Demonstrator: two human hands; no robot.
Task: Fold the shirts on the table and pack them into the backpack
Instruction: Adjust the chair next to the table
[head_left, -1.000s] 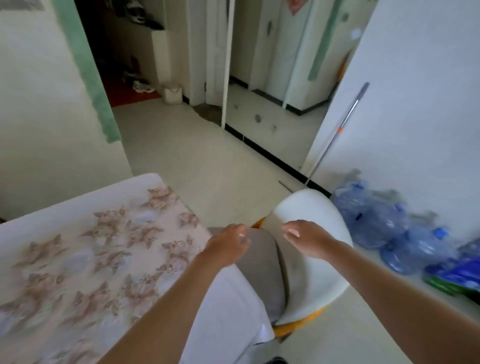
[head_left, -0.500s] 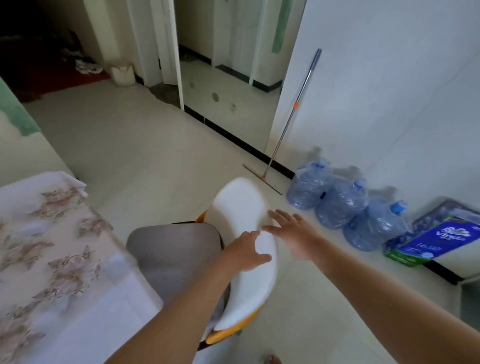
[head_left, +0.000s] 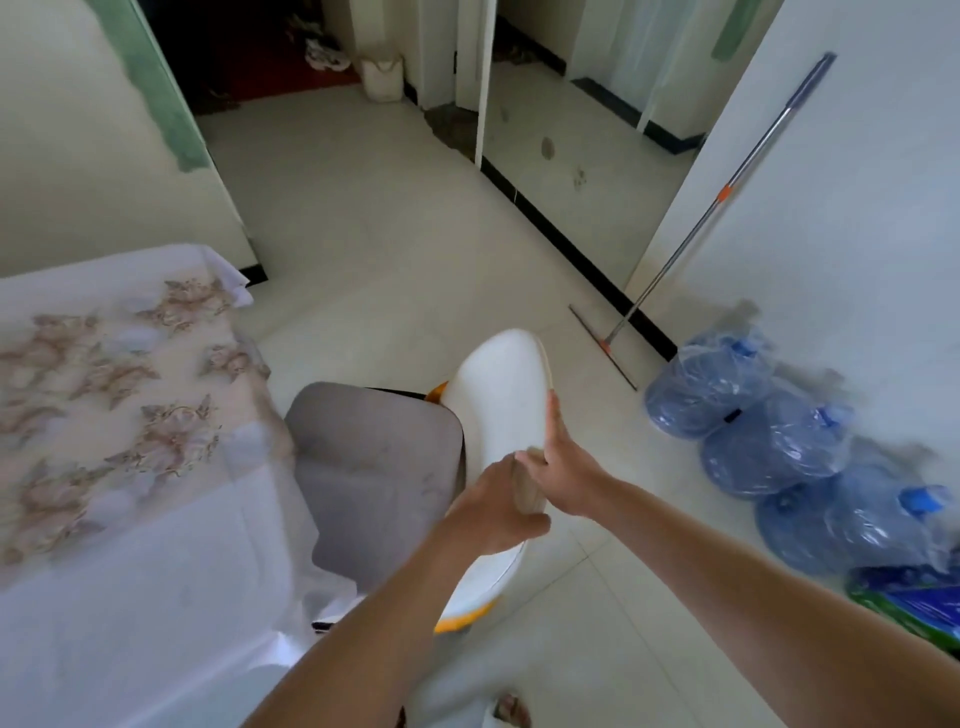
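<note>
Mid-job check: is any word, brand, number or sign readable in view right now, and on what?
No text can be read in this view.
On the blue and green package at the right edge: print blurred and cut off, unreadable.
On the water jugs: no label legible.
On the tablecloth: flower pattern only, no words.
On the white chair: no lettering shows.

I see the table (head_left: 156, 597) at my left under a flower-patterned cloth (head_left: 130, 389), and on the pale tiled floor (head_left: 363, 234) a chair (head_left: 374, 467), three blue water jugs (head_left: 769, 447) and a squeegee (head_left: 691, 244) against the wall.
</note>
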